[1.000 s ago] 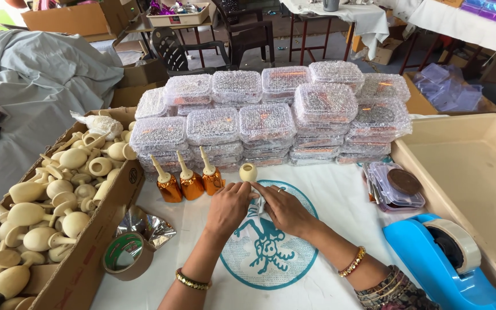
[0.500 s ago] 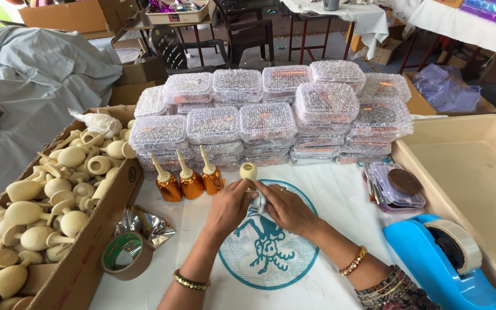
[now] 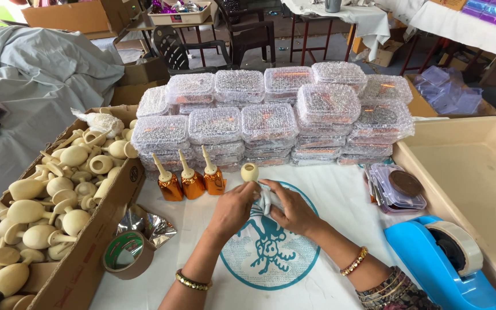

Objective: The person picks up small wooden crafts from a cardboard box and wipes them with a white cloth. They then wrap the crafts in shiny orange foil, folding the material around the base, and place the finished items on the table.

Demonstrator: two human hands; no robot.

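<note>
Hands meet just right of the three orange-wrapped bottles [image 3: 192,182]: left hand [image 3: 232,208] and right hand [image 3: 294,208] both pinch a cream bulb bottle [image 3: 250,172] in silver foil [image 3: 266,200]. Smooth foil tight, bulb upright.

Stacked boxes [image 3: 271,117] stand behind three bottles [image 3: 192,179]; carton [image 3: 96,241] left, tape dispenser [image 3: 452,267] right.

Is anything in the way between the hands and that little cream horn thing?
No. The left hand and right hand already hold the cream horn piece directly, with nothing visible between them.
</note>
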